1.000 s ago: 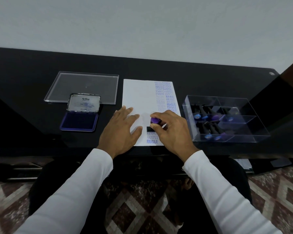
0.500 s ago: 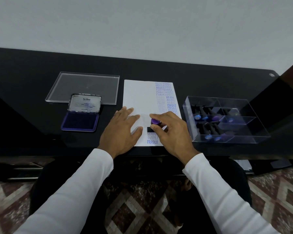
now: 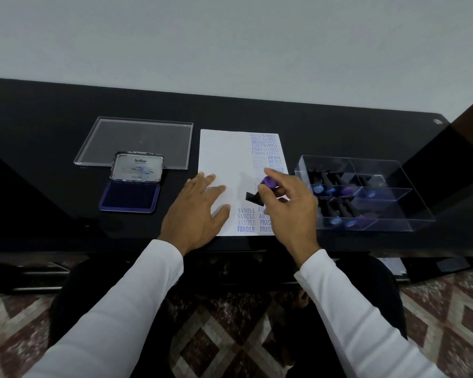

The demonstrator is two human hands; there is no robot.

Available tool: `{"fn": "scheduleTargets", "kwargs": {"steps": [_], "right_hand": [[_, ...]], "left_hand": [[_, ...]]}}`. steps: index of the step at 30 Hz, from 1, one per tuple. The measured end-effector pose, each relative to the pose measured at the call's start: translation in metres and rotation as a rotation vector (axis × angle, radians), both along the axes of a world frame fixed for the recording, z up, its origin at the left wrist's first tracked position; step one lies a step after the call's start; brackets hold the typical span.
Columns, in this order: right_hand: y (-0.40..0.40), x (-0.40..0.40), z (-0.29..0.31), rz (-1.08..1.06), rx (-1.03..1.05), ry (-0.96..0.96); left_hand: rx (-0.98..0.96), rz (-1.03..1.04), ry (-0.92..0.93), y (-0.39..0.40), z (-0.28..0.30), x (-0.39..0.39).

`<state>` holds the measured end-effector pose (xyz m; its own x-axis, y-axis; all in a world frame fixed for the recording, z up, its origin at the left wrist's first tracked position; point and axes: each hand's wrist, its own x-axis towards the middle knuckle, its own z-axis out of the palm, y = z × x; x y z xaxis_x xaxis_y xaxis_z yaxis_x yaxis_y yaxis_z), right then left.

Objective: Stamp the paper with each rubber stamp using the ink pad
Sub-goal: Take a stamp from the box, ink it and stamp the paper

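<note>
One paper [image 3: 221, 156], one ink pad [image 3: 130, 196], one clear lid [image 3: 137, 141], one clear box [image 3: 388, 211], one held stamp [image 3: 260, 190], two hands: left [image 3: 195, 211], right [image 3: 291, 214]; boxed stamps uncountable.

Paper [image 3: 224, 159]: white sheet, flat, centre of table, blue imprints down its right side; rubber stamp [image 3: 258, 190]: purple knob, black base, tilted above sheet; ink pad [image 3: 129, 196]: open, purple, left of paper.

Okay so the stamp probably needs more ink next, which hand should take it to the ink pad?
Likely the right hand: it already pinches the stamp, lifted off the paper. The left hand, though nearer the open ink pad, lies flat holding the paper.
</note>
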<state>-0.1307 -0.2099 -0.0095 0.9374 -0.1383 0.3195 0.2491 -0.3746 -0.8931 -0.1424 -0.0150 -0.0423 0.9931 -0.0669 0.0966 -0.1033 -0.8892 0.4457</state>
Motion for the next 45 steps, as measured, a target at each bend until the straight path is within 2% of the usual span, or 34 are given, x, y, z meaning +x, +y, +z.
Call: {"fn": "scheduleTargets", "kwargs": {"steps": [9,34,45], "right_hand": [[0.001,-0.001,0.001,-0.125,0.253,0.115],[-0.019,-0.011,0.016,-0.133,0.252,0.084],[-0.084,-0.014,0.034,-0.291,0.315,0.024]], "left_hand": [[0.005,0.001,0.0,0.0,0.0,0.0],[-0.046,0.019,-0.015,-0.002,-0.001,0.004],[-0.135,-0.104,-0.157,-0.082,0.032,0.009]]}}
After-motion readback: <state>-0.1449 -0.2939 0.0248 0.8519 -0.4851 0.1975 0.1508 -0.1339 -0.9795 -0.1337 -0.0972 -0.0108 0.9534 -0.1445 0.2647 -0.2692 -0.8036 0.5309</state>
